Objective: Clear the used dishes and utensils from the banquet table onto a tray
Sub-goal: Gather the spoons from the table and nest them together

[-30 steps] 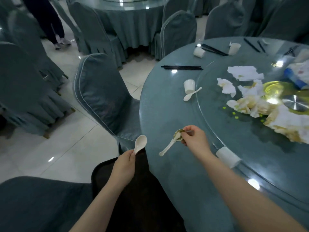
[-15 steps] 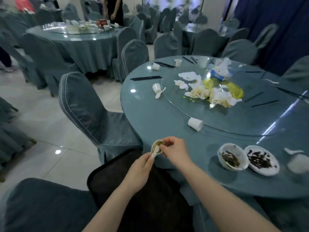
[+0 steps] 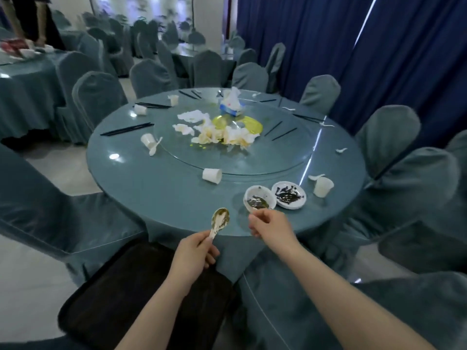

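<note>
The left hand [image 3: 192, 251] gripped a white spoon [image 3: 219, 221] by its handle, the soiled bowl raised over the near edge of the round table [image 3: 156, 188]. The right hand [image 3: 271, 227] hovered just short of a dirty bowl [image 3: 259, 199], fingers loosely curled and, as far as the angle showed, holding nothing. A smeared plate [image 3: 288, 195] sat touching that bowl on its right. A tipped paper cup [image 3: 211, 175] lay by the glass turntable [image 3: 252, 157]. Below the left forearm sat a dark tray [image 3: 121, 299].

Glossy glass turntable [image 3: 252, 162] on a smooth tabletop [image 3: 156, 188]; crumpled paper napkins [image 3: 227, 133]; cloth-covered chairs [image 3: 384, 137].
</note>
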